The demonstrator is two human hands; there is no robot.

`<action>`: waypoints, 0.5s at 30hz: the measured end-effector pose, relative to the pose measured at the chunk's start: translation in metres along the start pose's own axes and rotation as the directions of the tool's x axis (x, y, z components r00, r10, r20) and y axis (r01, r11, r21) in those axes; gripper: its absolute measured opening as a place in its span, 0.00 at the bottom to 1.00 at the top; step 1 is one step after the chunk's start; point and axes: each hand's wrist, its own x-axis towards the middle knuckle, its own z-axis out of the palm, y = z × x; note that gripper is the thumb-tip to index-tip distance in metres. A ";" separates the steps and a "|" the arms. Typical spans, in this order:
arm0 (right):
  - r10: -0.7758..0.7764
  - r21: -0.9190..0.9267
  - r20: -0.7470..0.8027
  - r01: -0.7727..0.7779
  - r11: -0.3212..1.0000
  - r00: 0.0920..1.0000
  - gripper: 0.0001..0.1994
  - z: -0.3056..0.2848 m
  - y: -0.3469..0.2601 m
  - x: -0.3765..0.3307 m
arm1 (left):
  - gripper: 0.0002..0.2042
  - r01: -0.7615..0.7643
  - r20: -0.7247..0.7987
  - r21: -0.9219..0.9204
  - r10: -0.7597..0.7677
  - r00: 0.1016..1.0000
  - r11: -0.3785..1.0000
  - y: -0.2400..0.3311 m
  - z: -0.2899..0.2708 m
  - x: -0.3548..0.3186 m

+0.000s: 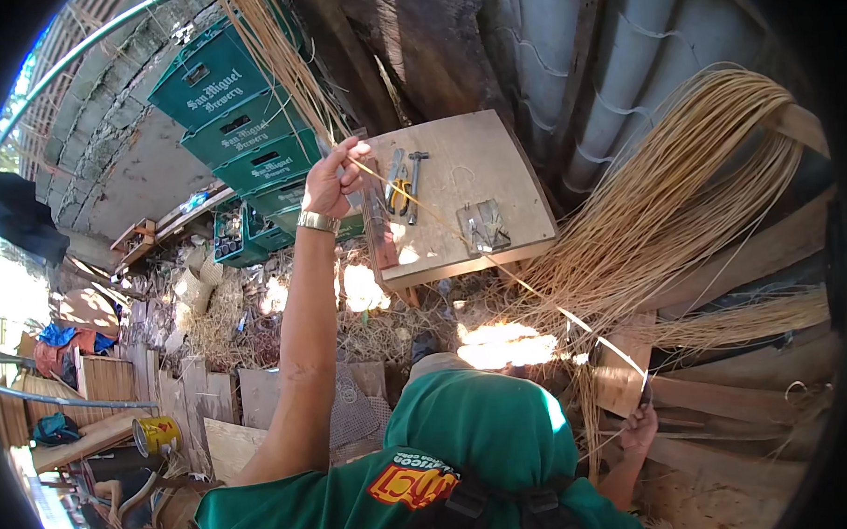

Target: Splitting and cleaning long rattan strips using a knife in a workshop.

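One long pale rattan strip [584,326] slants across the view between my two hands. My left hand [332,181], raised at the far left corner of a small wooden table [476,160], pinches it between closed fingers. Low on the right, my right hand [639,429] closes round a dark piece at the strip's other end, where a thin bright edge shows; whether this is a knife I cannot tell. On the tabletop lie yellow-handled pliers [401,195], a hammer [414,192] and a small dark metal plate [484,226] with thin pieces on it.
A big bundle of rattan strips [664,200] hangs over boards at the right. More strips [281,55] stand behind my left hand. Green crates [217,90] are stacked at the far left. Shavings [229,318] litter the floor. A yellow can [156,436] stands near left.
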 end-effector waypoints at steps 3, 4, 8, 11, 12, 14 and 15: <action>-0.121 -0.055 0.035 0.123 0.991 0.992 0.07 0.004 -0.027 0.004 | 0.16 -0.085 0.045 -0.089 0.090 0.995 0.992 0.001 -0.013 0.000; -0.119 -0.062 0.040 0.121 0.991 0.992 0.07 0.003 -0.037 0.007 | 0.16 -0.090 0.037 -0.092 0.094 0.995 0.992 0.000 -0.013 -0.001; -0.119 -0.430 -0.030 0.094 0.898 0.992 0.04 0.023 -0.073 0.018 | 0.12 -0.181 -0.187 0.090 0.195 0.963 0.979 -0.004 -0.024 -0.011; -0.104 -0.746 -0.036 0.042 0.665 0.994 0.04 0.035 -0.099 0.031 | 0.12 -0.114 -0.324 0.144 0.156 0.933 0.983 -0.006 -0.040 -0.012; -0.124 -0.788 -0.024 0.058 0.613 0.992 0.04 0.047 -0.107 0.028 | 0.12 -0.111 -0.328 0.144 0.153 0.932 0.983 -0.009 -0.042 -0.014; -0.135 -0.827 -0.006 0.071 0.558 0.991 0.04 0.065 -0.118 0.030 | 0.12 -0.093 -0.381 0.183 0.158 0.911 0.979 -0.008 -0.045 -0.023; -0.140 -0.835 0.034 0.106 0.540 0.989 0.05 0.071 -0.124 0.030 | 0.11 -0.092 -0.387 0.181 0.157 0.909 0.979 -0.010 -0.046 -0.027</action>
